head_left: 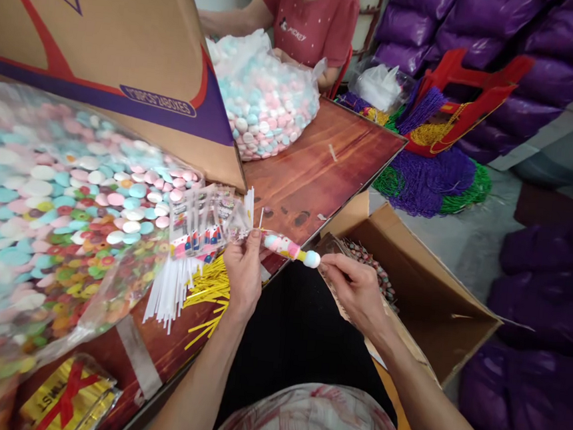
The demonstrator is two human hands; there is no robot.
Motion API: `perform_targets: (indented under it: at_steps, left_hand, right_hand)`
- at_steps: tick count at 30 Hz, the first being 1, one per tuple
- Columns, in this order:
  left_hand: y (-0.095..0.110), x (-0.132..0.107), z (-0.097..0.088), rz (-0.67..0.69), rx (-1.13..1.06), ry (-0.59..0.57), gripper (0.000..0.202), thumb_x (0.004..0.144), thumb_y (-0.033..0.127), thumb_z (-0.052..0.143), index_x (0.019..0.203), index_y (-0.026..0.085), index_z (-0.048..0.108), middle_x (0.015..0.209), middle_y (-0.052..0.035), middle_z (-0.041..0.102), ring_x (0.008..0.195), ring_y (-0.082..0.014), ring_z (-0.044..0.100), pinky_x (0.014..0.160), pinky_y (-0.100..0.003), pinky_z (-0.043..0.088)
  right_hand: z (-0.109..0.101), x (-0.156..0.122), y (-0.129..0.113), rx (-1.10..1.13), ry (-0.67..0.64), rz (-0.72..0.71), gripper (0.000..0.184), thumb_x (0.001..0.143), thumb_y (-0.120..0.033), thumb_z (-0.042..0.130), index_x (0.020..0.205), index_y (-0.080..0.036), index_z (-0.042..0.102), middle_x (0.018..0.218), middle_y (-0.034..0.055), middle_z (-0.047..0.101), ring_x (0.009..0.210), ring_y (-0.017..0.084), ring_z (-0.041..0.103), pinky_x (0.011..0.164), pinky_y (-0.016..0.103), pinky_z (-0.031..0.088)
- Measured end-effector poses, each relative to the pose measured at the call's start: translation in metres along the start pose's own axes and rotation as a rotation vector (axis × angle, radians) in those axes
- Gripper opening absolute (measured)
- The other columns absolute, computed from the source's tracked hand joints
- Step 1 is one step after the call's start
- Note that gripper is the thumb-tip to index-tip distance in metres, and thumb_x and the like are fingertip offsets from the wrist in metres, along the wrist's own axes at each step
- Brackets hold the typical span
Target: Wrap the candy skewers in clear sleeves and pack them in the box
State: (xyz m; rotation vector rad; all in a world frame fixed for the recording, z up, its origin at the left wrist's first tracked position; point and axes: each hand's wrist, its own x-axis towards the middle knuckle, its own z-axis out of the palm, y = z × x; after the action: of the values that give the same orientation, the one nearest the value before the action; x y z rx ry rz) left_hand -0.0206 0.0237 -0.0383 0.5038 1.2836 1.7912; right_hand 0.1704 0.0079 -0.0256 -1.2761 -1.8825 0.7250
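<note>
Left hand [243, 271] and right hand [353, 286] both pinching 1 candy stick [291, 248] over the wooden table [314, 177]

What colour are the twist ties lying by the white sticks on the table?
Shiny gold-yellow twist ties, seen in the head view.

Both forearms reach forward; left hand [244, 273] pinched shut, fingers up; right hand [355, 289] pinched, pointing toward it.

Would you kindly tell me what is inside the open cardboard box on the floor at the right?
Inside the open cardboard box, small dark, multicoloured pieces show near its upper left corner. The right hand covers part of them, and the box's depths are shadowed.
</note>
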Motion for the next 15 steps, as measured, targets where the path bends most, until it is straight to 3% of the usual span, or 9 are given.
perform_targets:
  at_steps: [3, 6, 10, 15]
  left_hand:
    - [-0.001, -0.001, 0.002, 0.019, 0.026, -0.056, 0.034, 0.073, 0.047, 0.078, 0.082, 0.016, 0.065, 0.075, -0.0013, 0.069, 0.064, -0.0126, 0.066, 0.065, -0.024, 0.055]
    - [0.002, -0.006, 0.006, -0.018, -0.04, -0.058, 0.034, 0.075, 0.048, 0.077, 0.084, 0.018, 0.063, 0.076, 0.0002, 0.068, 0.064, -0.0118, 0.066, 0.068, -0.026, 0.056]
    - [0.004, -0.015, 0.014, -0.15, -0.122, -0.114, 0.034, 0.076, 0.045, 0.078, 0.09, 0.018, 0.062, 0.085, -0.0044, 0.072, 0.08, -0.0166, 0.072, 0.081, -0.031, 0.056]
    - [0.001, -0.024, 0.022, -0.173, -0.172, -0.153, 0.032, 0.08, 0.045, 0.074, 0.088, 0.018, 0.06, 0.09, -0.0059, 0.073, 0.093, -0.0196, 0.073, 0.088, -0.033, 0.054]
  right_hand:
    - [0.001, 0.0, -0.002, 0.009, -0.085, 0.076, 0.022, 0.097, -0.03, 0.052, 0.088, -0.022, 0.07, 0.062, -0.0028, 0.059, 0.055, 0.012, 0.054, 0.057, 0.025, 0.04]
    - [0.002, -0.001, -0.005, -0.072, -0.007, 0.023, 0.021, 0.098, -0.029, 0.051, 0.091, -0.022, 0.07, 0.073, 0.0003, 0.068, 0.063, 0.014, 0.061, 0.063, 0.026, 0.044]
    - [0.012, -0.007, -0.01, -0.171, 0.039, -0.073, 0.023, 0.098, -0.024, 0.047, 0.096, -0.023, 0.069, 0.089, 0.0047, 0.074, 0.077, 0.017, 0.068, 0.07, 0.026, 0.047]
    - [0.033, -0.012, -0.021, -0.191, -0.003, -0.032, 0.027, 0.098, -0.02, 0.042, 0.096, -0.022, 0.069, 0.08, 0.0047, 0.069, 0.069, 0.015, 0.062, 0.063, 0.025, 0.043]
